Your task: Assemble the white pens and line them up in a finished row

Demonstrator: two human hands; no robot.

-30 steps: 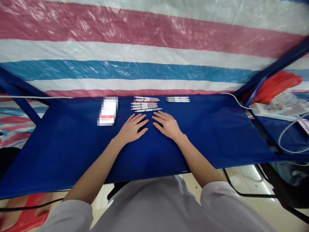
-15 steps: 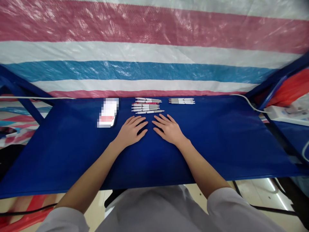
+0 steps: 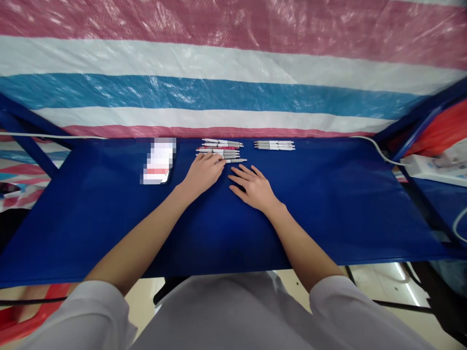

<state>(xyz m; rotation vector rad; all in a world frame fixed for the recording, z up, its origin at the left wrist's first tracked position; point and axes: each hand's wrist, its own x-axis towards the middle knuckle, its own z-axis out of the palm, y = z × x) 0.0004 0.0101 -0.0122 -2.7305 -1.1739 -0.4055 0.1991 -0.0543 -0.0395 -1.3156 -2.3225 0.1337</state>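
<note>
My left hand [image 3: 205, 173] is over the near end of the left group of pens, its fingers curled down and closed on the nearest pen [image 3: 238, 160]. That pen is white and grey with a metal tip, and its left part is hidden under my fingers. Behind it lie several more white-and-grey pens [image 3: 219, 142], with a red one among them. My right hand [image 3: 253, 188] rests flat on the blue table with fingers spread, holding nothing. Farther back and to its right is a smaller group of similar pens [image 3: 274, 145], laid side by side.
A phone with a blurred screen [image 3: 159, 160] lies left of the pens on the blue tabletop [image 3: 328, 209]. A striped plastic sheet [image 3: 233, 95] hangs along the back edge. A white cable [image 3: 379, 154] runs to a white box [image 3: 434, 170] at the right.
My left hand has moved forward from the bare tabletop onto the nearest pen, and its fingers have closed. My right hand stays spread. The view has tilted slightly down.
</note>
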